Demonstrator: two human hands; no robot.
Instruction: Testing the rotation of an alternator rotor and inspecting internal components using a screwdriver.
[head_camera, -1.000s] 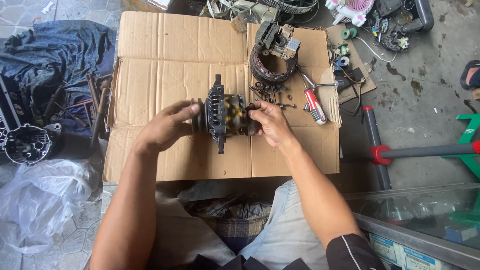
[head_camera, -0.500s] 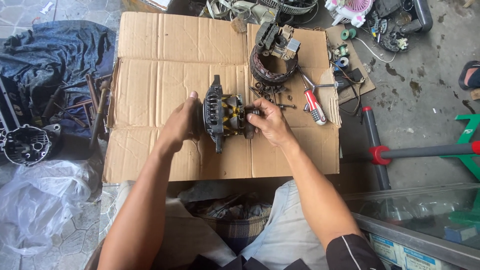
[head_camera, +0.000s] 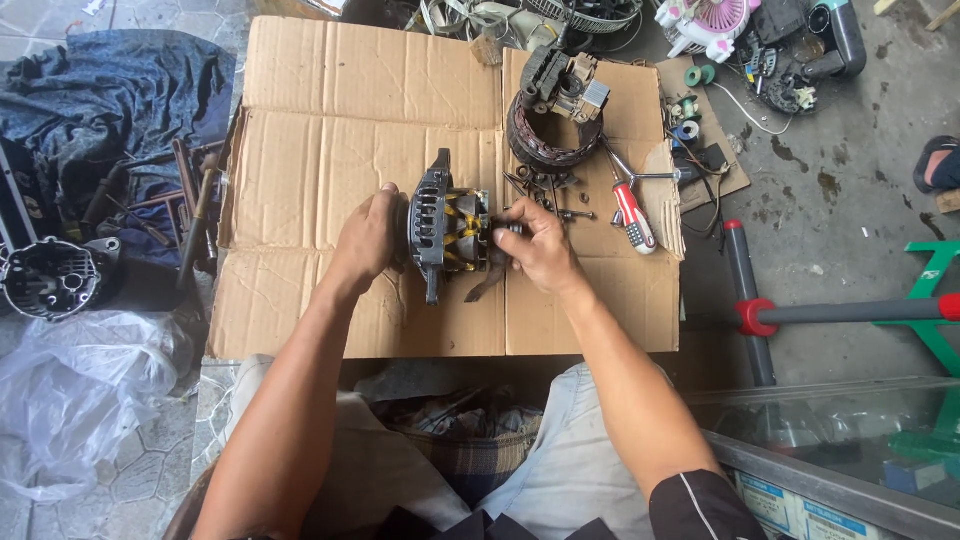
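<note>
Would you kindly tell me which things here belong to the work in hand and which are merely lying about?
In hand:
- alternator rotor and end housing, held between left hand and right hand
- cardboard sheet beneath it

Lying about:
- stator ring
- loose bolts
- red-handled screwdriver
- second housing
- blue cloth
- plastic bag

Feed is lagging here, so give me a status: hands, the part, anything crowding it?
Left hand grips alternator half. Right hand on its shaft end. Loose bolts and red-handled screwdriver beside it on cardboard.
</note>
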